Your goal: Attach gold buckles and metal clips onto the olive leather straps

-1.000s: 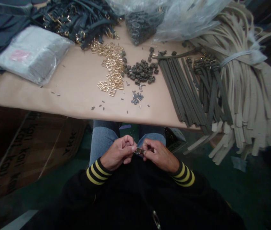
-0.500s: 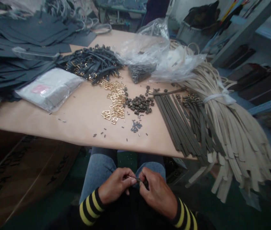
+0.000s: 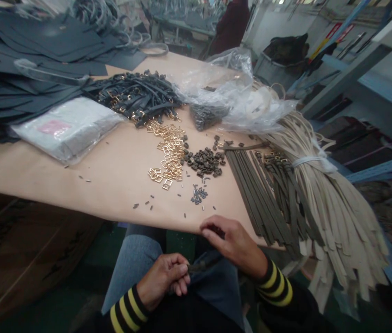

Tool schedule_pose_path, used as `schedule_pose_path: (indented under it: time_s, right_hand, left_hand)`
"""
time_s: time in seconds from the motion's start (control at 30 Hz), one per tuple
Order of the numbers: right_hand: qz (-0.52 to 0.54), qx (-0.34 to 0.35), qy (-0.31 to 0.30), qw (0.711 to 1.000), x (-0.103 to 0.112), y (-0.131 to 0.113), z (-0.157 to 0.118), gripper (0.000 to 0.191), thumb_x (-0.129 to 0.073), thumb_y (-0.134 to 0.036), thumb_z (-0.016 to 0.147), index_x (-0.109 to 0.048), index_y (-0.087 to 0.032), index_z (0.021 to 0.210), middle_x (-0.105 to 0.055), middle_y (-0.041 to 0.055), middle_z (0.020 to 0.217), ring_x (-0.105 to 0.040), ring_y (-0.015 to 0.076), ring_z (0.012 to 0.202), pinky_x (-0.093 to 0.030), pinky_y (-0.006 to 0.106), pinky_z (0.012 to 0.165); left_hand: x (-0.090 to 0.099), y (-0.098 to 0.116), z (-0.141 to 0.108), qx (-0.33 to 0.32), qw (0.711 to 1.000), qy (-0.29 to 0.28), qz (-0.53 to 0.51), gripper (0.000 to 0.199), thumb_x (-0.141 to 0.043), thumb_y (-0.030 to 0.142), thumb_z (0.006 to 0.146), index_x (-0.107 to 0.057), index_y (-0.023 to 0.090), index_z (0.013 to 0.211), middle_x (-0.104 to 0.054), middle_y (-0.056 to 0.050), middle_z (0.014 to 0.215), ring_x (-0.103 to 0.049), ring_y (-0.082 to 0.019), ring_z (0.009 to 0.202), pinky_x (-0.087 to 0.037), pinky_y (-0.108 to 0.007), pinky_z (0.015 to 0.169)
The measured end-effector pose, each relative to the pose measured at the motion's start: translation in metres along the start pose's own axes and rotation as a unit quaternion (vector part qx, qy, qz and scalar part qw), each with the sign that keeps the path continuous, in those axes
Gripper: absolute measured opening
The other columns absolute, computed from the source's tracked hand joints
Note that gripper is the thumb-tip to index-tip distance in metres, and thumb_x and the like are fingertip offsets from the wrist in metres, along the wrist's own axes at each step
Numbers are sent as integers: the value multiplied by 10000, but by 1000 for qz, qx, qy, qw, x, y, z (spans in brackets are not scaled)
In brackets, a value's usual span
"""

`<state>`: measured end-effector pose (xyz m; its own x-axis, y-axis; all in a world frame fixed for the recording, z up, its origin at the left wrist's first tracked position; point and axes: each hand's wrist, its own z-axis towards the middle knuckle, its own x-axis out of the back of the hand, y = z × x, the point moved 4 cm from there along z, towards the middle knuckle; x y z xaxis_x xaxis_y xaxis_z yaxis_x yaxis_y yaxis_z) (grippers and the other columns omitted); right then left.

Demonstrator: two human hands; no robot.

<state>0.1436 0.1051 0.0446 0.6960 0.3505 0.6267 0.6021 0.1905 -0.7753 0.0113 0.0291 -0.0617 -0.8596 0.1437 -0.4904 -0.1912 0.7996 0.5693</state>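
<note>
Over my lap, my left hand [image 3: 168, 275] pinches a dark olive strap [image 3: 201, 267] between thumb and fingers; the strap runs out to the right. My right hand [image 3: 232, 240] is apart from it at the table's front edge, with curved fingers, a gap beside the thumb and nothing visible in it. Just beyond that hand lies a small heap of grey metal pieces [image 3: 199, 195]. Behind them are dark olive loops [image 3: 205, 162] and a spread of gold buckles [image 3: 171, 159]. Olive straps [image 3: 251, 194] lie in a row to the right.
A bundle of beige strips [image 3: 334, 212] hangs over the table's right edge. Clear plastic bags [image 3: 237, 92] and a pile of dark buckled straps [image 3: 140, 97] lie farther back. At left are a wrapped packet [image 3: 67, 129] and stacked dark sheets [image 3: 43, 41]. A person [image 3: 230, 27] is in the background.
My right hand has let go of the strap and moved up and forward to the table edge. The left hand keeps the strap, slightly lower and to the left. The view has shifted slightly.
</note>
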Motion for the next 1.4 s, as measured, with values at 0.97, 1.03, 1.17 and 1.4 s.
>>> schedule_pose_path:
  time_s: [0.97, 1.03, 1.17, 1.4]
  right_hand:
    - [8, -97, -31, 995, -23, 13, -38, 127, -435, -79, 715, -539, -151, 725, -476, -34, 560, -446, 90, 511, -363, 194, 500]
    - [54, -137, -24, 989, -36, 22, -57, 129, -439, -110, 741, -560, -154, 757, -537, -3, 654, -495, 104, 569, -396, 204, 524]
    - [104, -175, -1, 979, -46, 31, -75, 122, -469, -160, 754, -588, -160, 778, -561, 26, 741, -537, 122, 619, -439, 224, 538]
    - [182, -233, -8, 955, -52, 37, -79, 86, -492, -184, 738, -570, -151, 756, -577, 11, 632, -573, 131, 574, -460, 224, 491]
  left_hand:
    - [2, 1, 1, -30, 999, -4, 10, 332, -662, 388, 598, -510, 105, 684, -582, 24, 509, -515, -49, 373, -369, -129, 347]
    - [-1, 2, 0, -38, 999, -1, 31, 318, -651, 383, 612, -509, 104, 672, -576, 25, 508, -513, -49, 374, -375, -136, 354]
    - [-9, 3, -2, -52, 996, -2, 67, 326, -642, 392, 615, -513, 99, 675, -573, 21, 511, -516, -57, 382, -392, -153, 369]
    - [-13, 3, -8, -75, 993, -2, 92, 333, -633, 405, 621, -507, 103, 682, -567, 23, 499, -511, -64, 376, -391, -166, 370]
